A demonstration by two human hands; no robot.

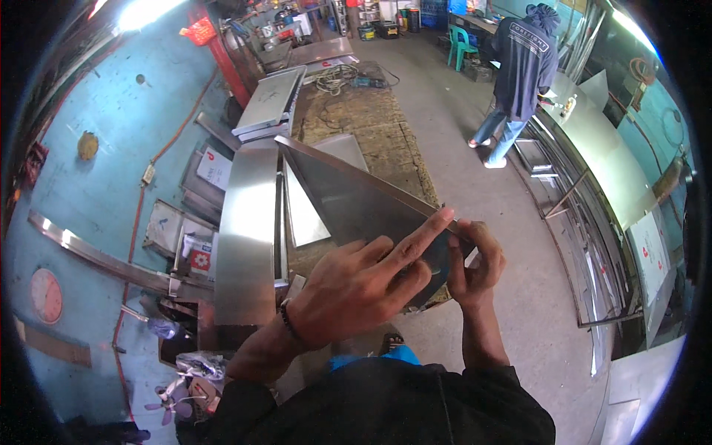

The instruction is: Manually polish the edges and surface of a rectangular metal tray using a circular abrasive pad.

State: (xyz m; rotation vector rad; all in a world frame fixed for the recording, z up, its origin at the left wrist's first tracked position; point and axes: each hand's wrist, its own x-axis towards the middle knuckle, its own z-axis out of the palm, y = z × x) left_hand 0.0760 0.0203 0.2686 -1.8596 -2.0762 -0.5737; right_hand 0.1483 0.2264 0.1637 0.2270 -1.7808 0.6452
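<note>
A grey sheet metal panel (356,200) with a folded edge is tilted up over the workbench, one of its corners close to me. My right hand (478,267) pinches that corner between thumb and fingers. Across the panel reaches my left hand (356,289), its index finger stretched out to the folded edge beside my right fingers. The other left fingers are loosely bent and apart, with nothing visible in them. Part of the panel's near side is hidden behind my left hand.
Beneath the panel is a worn wooden workbench (397,137). A long shiny metal sheet (248,222) lies along its left side. Farther back are stacked metal panels (271,100), a coiled cable (337,78) and a teal power tool (368,82). A co-worker (523,70) stands at the right-hand bench.
</note>
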